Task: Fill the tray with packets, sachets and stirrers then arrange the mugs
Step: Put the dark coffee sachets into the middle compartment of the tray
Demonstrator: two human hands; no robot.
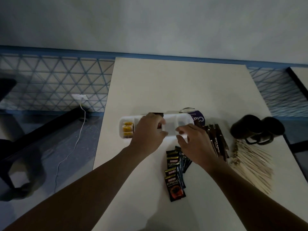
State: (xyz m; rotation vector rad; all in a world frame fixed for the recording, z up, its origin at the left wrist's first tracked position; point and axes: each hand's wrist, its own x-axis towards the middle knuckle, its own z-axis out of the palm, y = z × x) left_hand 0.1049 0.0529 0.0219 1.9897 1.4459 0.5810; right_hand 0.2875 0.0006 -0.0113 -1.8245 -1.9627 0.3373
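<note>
A long white divided tray [171, 125] lies across the middle of the table, with yellow packets [128, 129] in its left compartment. My left hand [148, 130] is over the second compartment, closed on dark coffee packets [160, 126] that stand in it. My right hand [195, 142] hovers at the tray's right front edge, fingers apart and holding nothing. Loose black Kopiko sachets [175, 174] lie in front of the tray. Long dark stick sachets [216, 140] and a heap of wooden stirrers [251, 164] lie to the right. Two black mugs [256, 129] stand at the right edge.
A purple-lidded container [199, 118] sits just behind the tray's right end. The white table [175, 87] stands against a wall. Left of it are the floor, a white cable [78, 139] and dark furniture legs. Another tabletop [300, 77] shows at the far right.
</note>
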